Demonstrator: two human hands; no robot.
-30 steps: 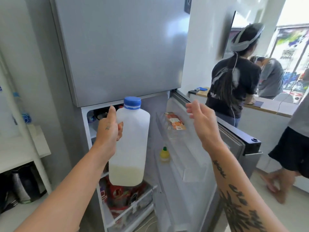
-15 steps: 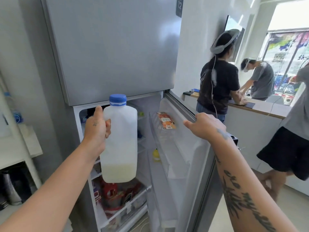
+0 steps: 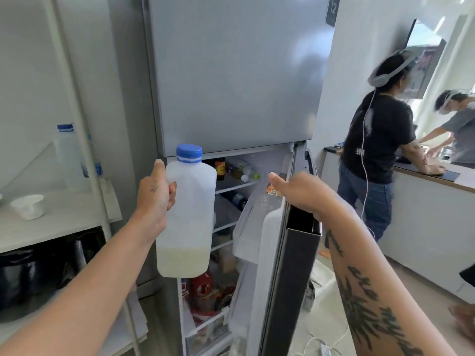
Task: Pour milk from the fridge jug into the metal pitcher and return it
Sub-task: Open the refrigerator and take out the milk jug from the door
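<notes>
Left hand is closed around the upper body of the milk jug, thumb up along the left shoulder, fingers wrapped round the side. The jug is translucent plastic, held upright in the air in front of the open lower compartment of the fridge; it rests on nothing. Its blue screw cap is on. Milk fills only the bottom portion; the rest of the jug shows empty.

Right hand grips the top edge of the lower fridge door, fingers curled over the edge, thumb pointing left. The door stands partly open, its dark outer edge toward the camera. Door bins on the inner face are visible; their contents are not clear.

The upper fridge door is shut. Inside the lower compartment: bottles on the top shelf, one dark bottle upright, others lying down; red packaging in the bottom drawer area.

Left of the fridge, a white shelf unit carries a small white bowl and a blue-capped plastic bottle.

Right background: two people at a counter, both wearing headsets. Metal pitcher: not located in this view.
</notes>
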